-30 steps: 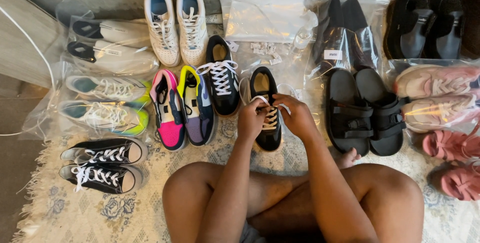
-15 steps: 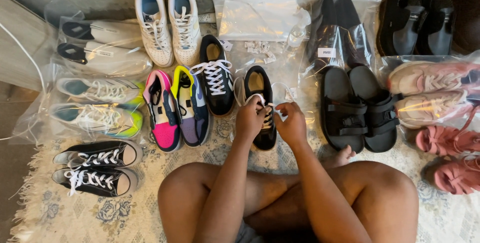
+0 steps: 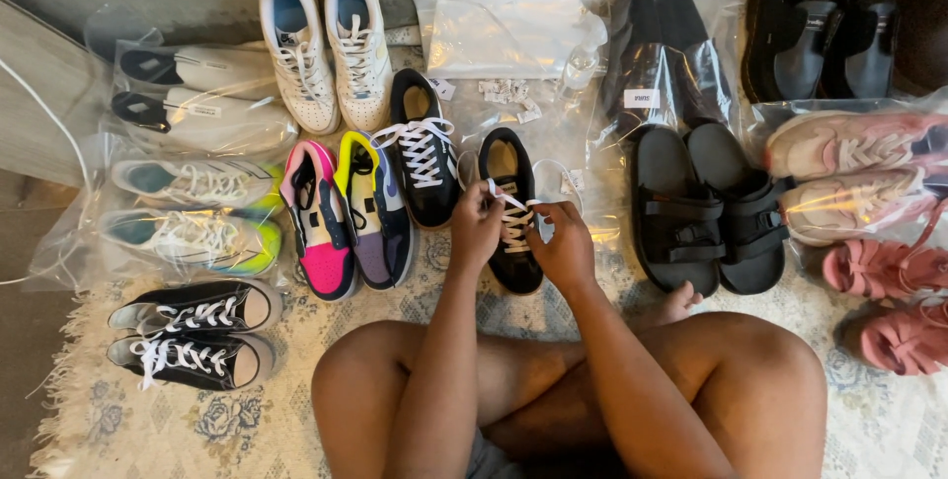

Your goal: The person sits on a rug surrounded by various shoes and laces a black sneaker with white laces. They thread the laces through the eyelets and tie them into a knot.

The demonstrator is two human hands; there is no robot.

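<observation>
Black low-top sneaker with white laces (image 3: pixel 513 214): on pale patterned rug (image 3: pixel 247 420), just right of matching black sneaker (image 3: pixel 423 148). Left hand (image 3: pixel 476 224), right hand (image 3: pixel 566 245): each pinched on lace end. Step in hand: lacing/tying. Next move likely calls for even tension on both ends.

I see my left hand (image 3: pixel 478 225) and right hand (image 3: pixel 565 247) pinching white laces (image 3: pixel 515 204) over the black shoe (image 3: pixel 513 207); black sandals (image 3: pixel 709 204) at three o'clock.
</observation>
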